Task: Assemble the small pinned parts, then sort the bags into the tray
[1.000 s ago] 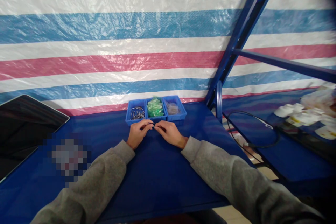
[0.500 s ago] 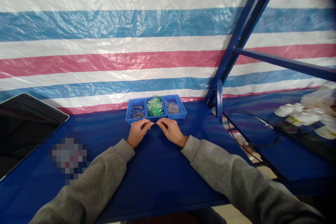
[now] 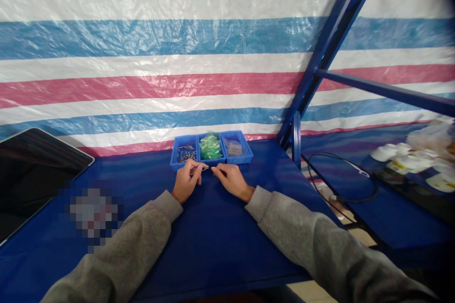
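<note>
While the left hand (image 3: 185, 183) pinches a small thin part (image 3: 206, 168) between thumb and fingers, the right hand (image 3: 232, 181) faces it just beside, above a blue counter (image 3: 213, 236). The right fingers draw close together at the tips; whether they grip anything, or touch the part, cannot be told at this size. The part juts from the left fingertips toward the right hand, in front of the middle bin (image 3: 215, 161), which holds green packets (image 3: 210, 147). Flanking it are a left bin (image 3: 177, 166) of metal pins (image 3: 186, 155) and a right bin (image 3: 238, 159) of clear plastic pieces (image 3: 233, 147).

Such fine handling likely calls for a light but firm pinch, both sets of fingertips in line and the forearms braced on the counter. Keeping to the near side of the bins would probably make a dropped part easier to find than among the pins.
</note>
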Available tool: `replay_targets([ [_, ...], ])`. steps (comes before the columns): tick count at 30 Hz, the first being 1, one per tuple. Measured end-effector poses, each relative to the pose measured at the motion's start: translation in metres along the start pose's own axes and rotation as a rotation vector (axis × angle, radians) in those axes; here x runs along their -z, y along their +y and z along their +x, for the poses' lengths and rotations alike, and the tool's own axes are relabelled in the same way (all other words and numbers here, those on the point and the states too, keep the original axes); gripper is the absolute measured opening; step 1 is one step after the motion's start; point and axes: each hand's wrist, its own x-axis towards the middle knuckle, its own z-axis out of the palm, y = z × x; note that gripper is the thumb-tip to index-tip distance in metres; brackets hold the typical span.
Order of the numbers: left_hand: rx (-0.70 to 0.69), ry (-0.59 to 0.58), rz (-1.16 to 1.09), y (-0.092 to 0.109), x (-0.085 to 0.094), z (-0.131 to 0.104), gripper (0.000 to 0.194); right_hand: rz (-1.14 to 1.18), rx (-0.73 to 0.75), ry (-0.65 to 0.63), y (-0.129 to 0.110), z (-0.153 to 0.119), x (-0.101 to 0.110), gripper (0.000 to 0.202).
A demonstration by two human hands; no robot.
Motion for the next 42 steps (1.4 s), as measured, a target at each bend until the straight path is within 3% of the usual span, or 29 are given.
replay_targets([
  [10, -0.128, 0.017, 0.225, -0.002, 0.001, 0.002, 0.021, 0.011, -0.005, 0.049, -0.003, 0.0, 0.003, 0.04],
  [19, -0.118, -0.039, 0.105, -0.01, -0.002, 0.004, 0.024, 0.104, 0.005, 0.14, -0.003, 0.0, 0.003, 0.027],
  [25, -0.05, -0.037, 0.037, -0.011, -0.003, 0.003, 0.023, 0.118, 0.088, 0.046, -0.001, -0.001, 0.0, 0.022],
  [31, -0.048, -0.035, 0.11, -0.004, -0.001, 0.003, 0.02, 0.129, 0.069, 0.095, 0.0, -0.001, 0.0, 0.024],
  [38, -0.025, 0.029, 0.082, -0.007, 0.0, 0.004, 0.02, 0.096, 0.081, 0.05, 0.0, -0.001, 0.0, 0.024],
  [42, 0.008, -0.037, -0.006, -0.009, 0.0, 0.004, 0.021, 0.084, 0.077, 0.052, 0.002, -0.001, -0.002, 0.025],
])
